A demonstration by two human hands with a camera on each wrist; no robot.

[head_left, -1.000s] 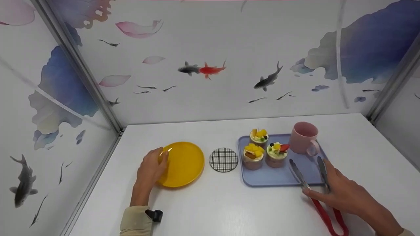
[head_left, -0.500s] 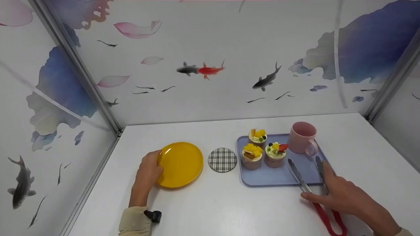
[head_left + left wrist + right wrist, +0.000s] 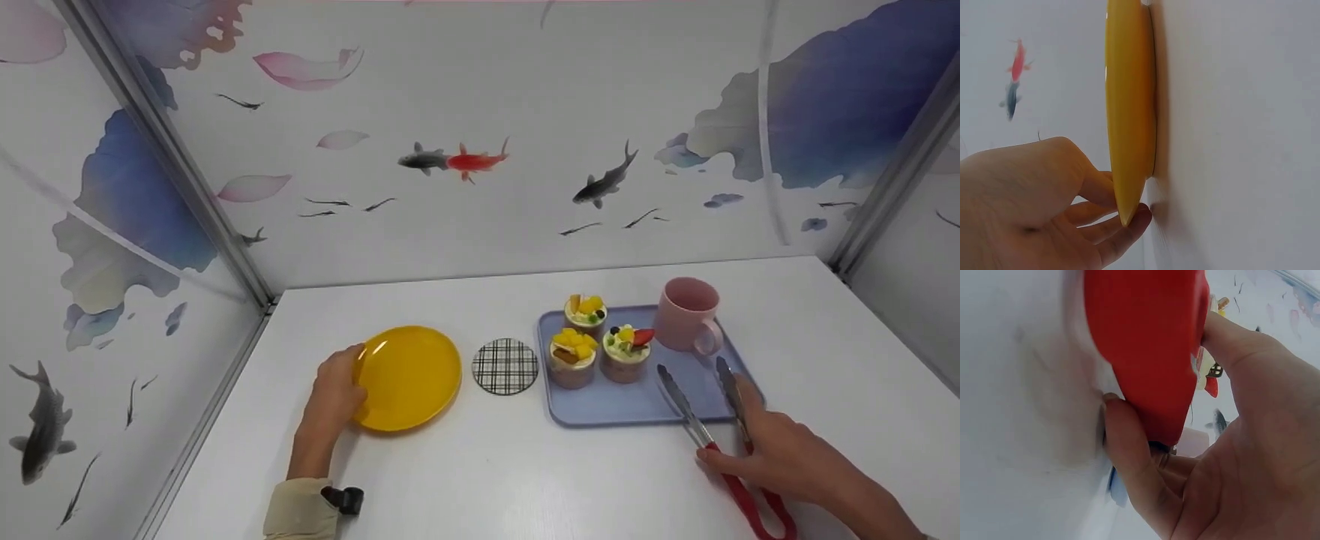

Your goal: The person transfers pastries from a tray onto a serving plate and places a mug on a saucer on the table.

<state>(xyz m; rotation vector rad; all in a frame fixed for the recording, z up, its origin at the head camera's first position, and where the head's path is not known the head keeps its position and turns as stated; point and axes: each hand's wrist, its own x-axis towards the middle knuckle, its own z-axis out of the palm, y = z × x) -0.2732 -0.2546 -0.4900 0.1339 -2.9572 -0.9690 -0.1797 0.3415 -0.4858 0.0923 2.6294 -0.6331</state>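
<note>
At the left of the head view, my left hand point(image 3: 335, 390) pinches the left rim of a yellow plate point(image 3: 411, 379). The left wrist view shows the thumb against the plate's point(image 3: 1129, 95) upper side and fingers curled under its edge. On the right, my right hand point(image 3: 795, 450) grips tongs point(image 3: 739, 491) with red handles and metal arms. Their arms are spread, the tips over the front right of a blue-purple tray point(image 3: 622, 412). In the right wrist view, thumb and fingers wrap the red handle point(image 3: 1148, 349); the tongs' tips are hidden there.
Three dessert cups with fruit, among them a strawberry-topped cup point(image 3: 627, 356), stand on the tray's left half. A pink mug point(image 3: 686, 315) stands at its back right. A checked round coaster point(image 3: 505, 367) lies between plate and tray. White patterned walls point(image 3: 480, 225) enclose the table.
My left thumb has drawn back from over the plate to its left rim. The tongs' arms have come slightly closer together. The whole head view has shifted a little.
</note>
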